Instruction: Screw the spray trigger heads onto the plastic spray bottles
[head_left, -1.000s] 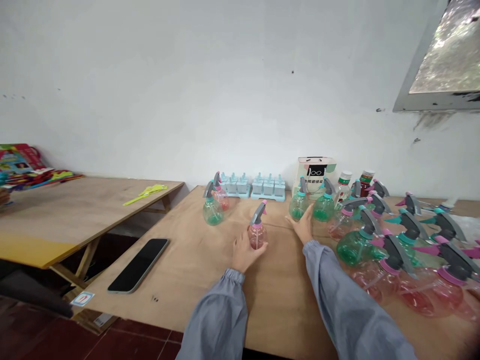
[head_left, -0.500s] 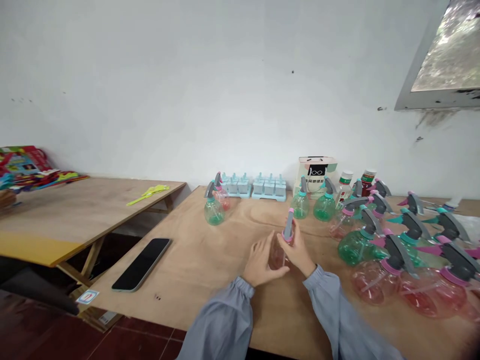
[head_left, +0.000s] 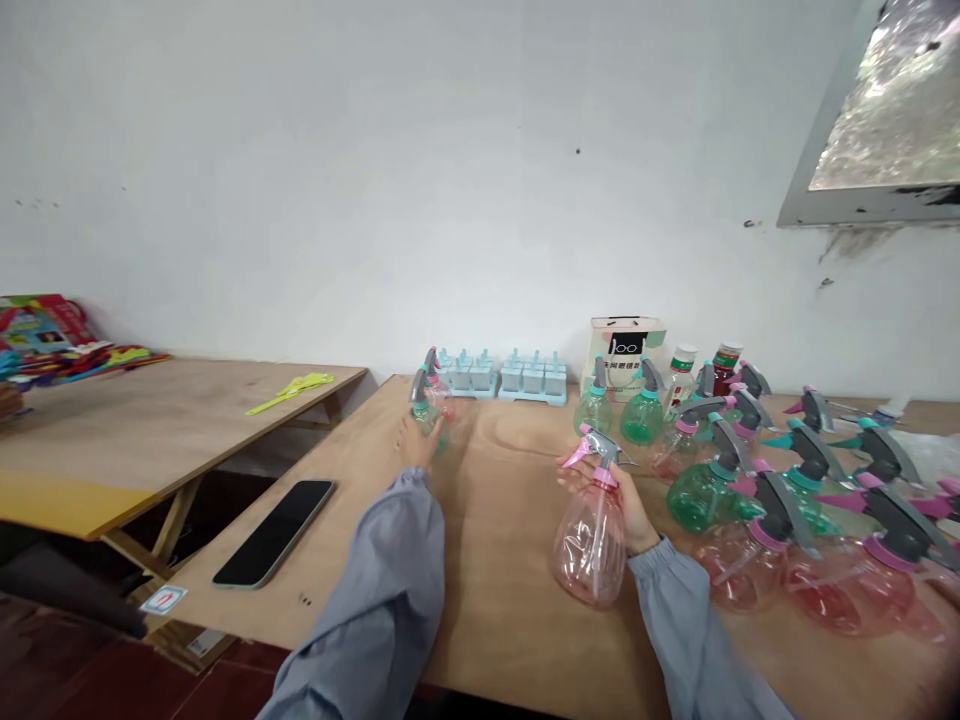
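My right hand (head_left: 630,505) is closed behind the neck of a clear pink spray bottle (head_left: 592,550), whose grey and pink trigger head points left. The bottle leans slightly; whether its base touches the table I cannot tell. Farther back on the left, my left hand (head_left: 418,442) is wrapped round the body of a green spray bottle (head_left: 441,437) with a grey trigger. Part of that bottle is hidden by the hand. Just behind it stands a pink spray bottle (head_left: 442,400), partly covered.
Several green and pink spray bottles (head_left: 750,565) crowd the table's right side. Light-blue ice-pop moulds (head_left: 532,380), a printed paper bag (head_left: 626,350) and two capped bottles (head_left: 680,375) stand along the wall. A phone (head_left: 274,535) lies left; a second table (head_left: 187,400) stands beyond.
My left hand has left the pink bottle and gone back and left to the green one. My right hand has turned the pink bottle, which now appears closer, its nozzle facing left.
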